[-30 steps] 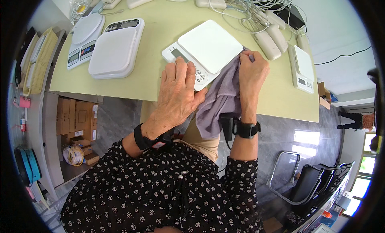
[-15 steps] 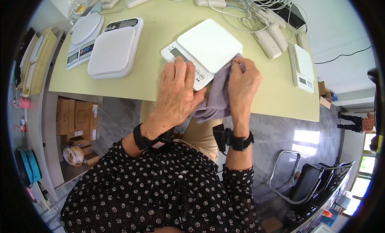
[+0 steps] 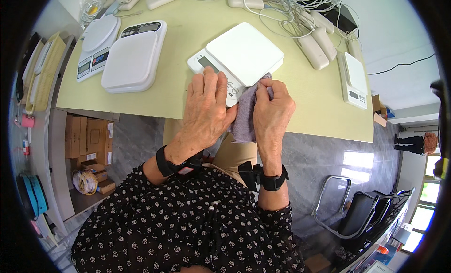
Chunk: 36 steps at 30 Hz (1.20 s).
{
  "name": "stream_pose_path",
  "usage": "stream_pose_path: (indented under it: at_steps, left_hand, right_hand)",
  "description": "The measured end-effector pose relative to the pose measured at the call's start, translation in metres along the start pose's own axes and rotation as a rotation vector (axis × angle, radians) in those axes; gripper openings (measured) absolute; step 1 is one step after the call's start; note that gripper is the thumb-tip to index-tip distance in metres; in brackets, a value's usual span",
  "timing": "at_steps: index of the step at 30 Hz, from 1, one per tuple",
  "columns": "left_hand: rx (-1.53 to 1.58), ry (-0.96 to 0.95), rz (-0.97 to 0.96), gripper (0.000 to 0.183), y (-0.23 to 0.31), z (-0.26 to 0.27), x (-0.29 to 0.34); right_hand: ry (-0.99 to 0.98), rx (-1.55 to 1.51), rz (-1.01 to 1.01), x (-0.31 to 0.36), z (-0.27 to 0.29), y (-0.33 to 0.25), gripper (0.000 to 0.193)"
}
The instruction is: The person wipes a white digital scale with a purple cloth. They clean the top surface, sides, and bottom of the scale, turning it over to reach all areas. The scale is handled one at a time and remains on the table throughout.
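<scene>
A white digital kitchen scale lies turned at an angle near the table's front edge. My left hand grips its near left part, fingers over the edge of the display and thumb by the near corner, hiding some of the panel. Bunched in my closed right hand is a grey-purple cloth, pressed against the scale's near right side. The cloth's lower end hangs past the table edge.
Two more white scales, a flat one and a round-topped one, sit at the left; another scale is far right. Pale power adapters and tangled white cables lie at the back of the yellow-green table. A metal-framed chair stands lower right.
My right hand has slid nearer and to the left along the scale's side, taking the cloth with it. The left hand keeps its place; the scale has barely shifted.
</scene>
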<state>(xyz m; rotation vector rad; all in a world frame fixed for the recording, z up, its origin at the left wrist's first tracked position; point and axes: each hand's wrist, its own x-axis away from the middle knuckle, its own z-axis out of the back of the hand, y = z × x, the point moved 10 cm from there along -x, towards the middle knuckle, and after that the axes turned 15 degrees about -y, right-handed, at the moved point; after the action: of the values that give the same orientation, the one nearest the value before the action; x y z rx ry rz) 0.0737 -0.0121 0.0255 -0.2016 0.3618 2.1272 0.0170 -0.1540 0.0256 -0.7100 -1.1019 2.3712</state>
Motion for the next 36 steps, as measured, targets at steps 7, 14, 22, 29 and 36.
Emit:
stream_pose_path:
  at_steps: [7, 14, 22, 29, 36]
  left_hand:
    - [0.071, 0.012, -0.012, 0.073, -0.001, 0.002, 0.001]
    - [0.191, -0.124, -0.054, 0.076, -0.015, 0.014, 0.015]
    - [0.211, -0.156, 0.065, 0.084, -0.073, 0.004, 0.0]
    - [0.095, 0.06, 0.055, 0.077, -0.046, 0.006, 0.009]
    - [0.034, 0.103, 0.093, 0.068, -0.024, 0.014, 0.006]
  right_hand:
    - [0.06, 0.113, -0.036, -0.049, 0.02, 0.022, 0.012]
    - [0.06, 0.164, -0.019, -0.067, 0.022, 0.036, 0.016]
    - [0.077, 0.166, 0.018, -0.064, 0.024, 0.034, 0.018]
    - [-0.002, 0.119, -0.017, -0.038, 0.015, 0.016, 0.014]
    - [-0.048, 0.18, -0.081, -0.017, 0.017, 0.01, 0.014]
